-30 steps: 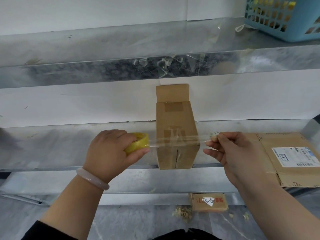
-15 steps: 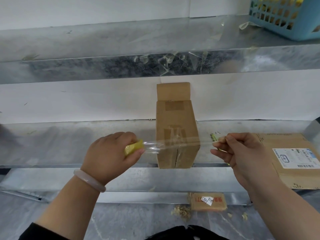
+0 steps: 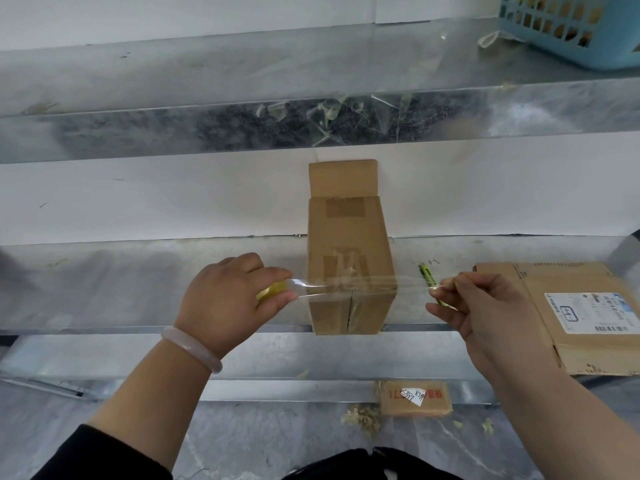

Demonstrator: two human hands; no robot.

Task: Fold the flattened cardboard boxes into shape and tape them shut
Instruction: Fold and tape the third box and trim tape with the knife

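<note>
A folded cardboard box [image 3: 349, 237] lies on the metal shelf [image 3: 138, 282], its near end at the shelf's front edge and its far flap standing up against the wall. My left hand [image 3: 228, 299] grips a yellow tape roll [image 3: 273, 291] to the left of the box. My right hand [image 3: 481, 306] pinches the free end of the clear tape strip [image 3: 346, 284], which stretches across the box's near top edge. The roll is mostly hidden by my fingers.
A flattened cardboard box [image 3: 568, 313] with a shipping label lies on the shelf at the right. A green pen-like tool [image 3: 427, 275] lies between it and the folded box. A small taped carton [image 3: 412, 398] sits on the floor. A blue basket [image 3: 575, 26] stands on the upper shelf.
My hands have drawn further apart, lengthening the tape strip across the box. My left hand now covers more of the roll. The box has not moved.
</note>
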